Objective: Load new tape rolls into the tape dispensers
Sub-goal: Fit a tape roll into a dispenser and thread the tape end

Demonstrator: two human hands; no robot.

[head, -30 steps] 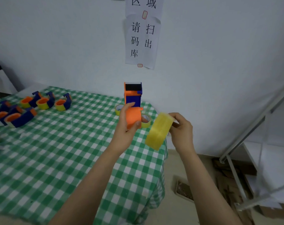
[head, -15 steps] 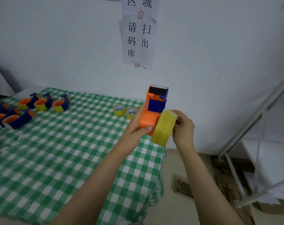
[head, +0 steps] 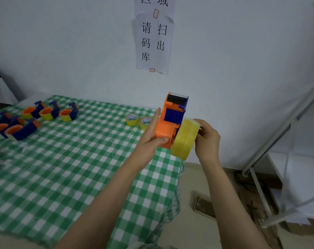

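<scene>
My left hand (head: 151, 137) grips an orange and blue tape dispenser (head: 171, 121), held upright above the table's right edge with its metal blade on top. My right hand (head: 207, 139) holds a yellow tape roll (head: 185, 140) pressed against the dispenser's right side. Two more yellow tape rolls (head: 138, 120) lie on the green checked tablecloth (head: 71, 168) just behind my left hand.
Several orange and blue dispensers with yellow tape (head: 48, 113) sit at the table's far left. A paper sign (head: 154, 35) hangs on the white wall. A white metal rack (head: 285, 159) stands on the right, with cardboard on the floor (head: 204, 206) below.
My left hand carried the dispenser right and tilted it toward the roll. My right hand brought the yellow roll left until it met the dispenser's side.
</scene>
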